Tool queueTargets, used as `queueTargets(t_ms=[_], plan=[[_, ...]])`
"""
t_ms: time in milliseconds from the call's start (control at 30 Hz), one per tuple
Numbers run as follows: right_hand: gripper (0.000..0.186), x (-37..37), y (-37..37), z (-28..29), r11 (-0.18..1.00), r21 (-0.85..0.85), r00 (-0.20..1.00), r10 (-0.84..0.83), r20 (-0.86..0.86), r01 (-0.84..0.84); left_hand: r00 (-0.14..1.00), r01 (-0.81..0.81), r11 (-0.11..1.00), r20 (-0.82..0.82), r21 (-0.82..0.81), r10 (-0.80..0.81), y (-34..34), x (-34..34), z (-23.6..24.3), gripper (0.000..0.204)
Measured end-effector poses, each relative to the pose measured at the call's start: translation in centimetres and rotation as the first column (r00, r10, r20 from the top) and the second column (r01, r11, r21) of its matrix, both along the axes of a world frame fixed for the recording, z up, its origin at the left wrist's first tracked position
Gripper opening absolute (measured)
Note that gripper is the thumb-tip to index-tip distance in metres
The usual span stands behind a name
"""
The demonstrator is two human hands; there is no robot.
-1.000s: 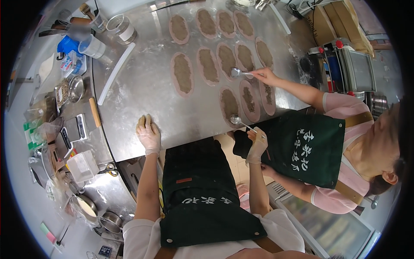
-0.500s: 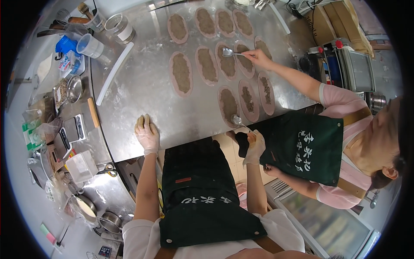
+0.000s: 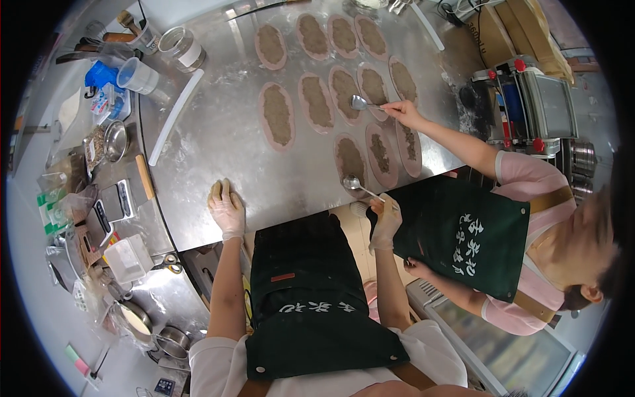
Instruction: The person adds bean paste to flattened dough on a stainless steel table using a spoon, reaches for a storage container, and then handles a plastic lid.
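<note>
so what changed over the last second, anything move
The co-worker's hand carried its spoon from the near dough ovals to one farther up the table, then slightly back. The right hand kept hold of its own spoon, barely shifting. The left hand stayed flat on the steel table; dough ovals unchanged.

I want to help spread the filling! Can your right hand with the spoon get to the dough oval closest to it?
Probably yes. The right hand holds a spoon whose bowl hovers at the near end of the nearest dough oval, with nothing between. The co-worker's hand works farther back.
</note>
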State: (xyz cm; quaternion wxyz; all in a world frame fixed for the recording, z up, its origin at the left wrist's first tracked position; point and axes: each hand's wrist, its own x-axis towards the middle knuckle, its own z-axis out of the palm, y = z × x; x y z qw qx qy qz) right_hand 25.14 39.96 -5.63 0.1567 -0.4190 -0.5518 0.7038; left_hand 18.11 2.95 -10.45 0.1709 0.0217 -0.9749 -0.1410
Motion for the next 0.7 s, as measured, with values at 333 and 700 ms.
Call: queueTargets(t_ms=[333, 700], plan=[[0.022, -4.7, 0.6, 0.3, 0.997, 0.064, 0.998, -0.044, 0.046, 0.041, 1.000, -0.013, 1.000, 0.013, -0.020, 0.014, 0.1, -0.4, 0.1, 0.040], [0.025, -2.3, 1.7, -0.8, 0.966, -0.122, 0.971, -0.215, 0.102, 0.227, 1.000, -0.006, 1.000, 0.016, -0.020, 0.006, 0.3, -0.7, 0.1, 0.039]])
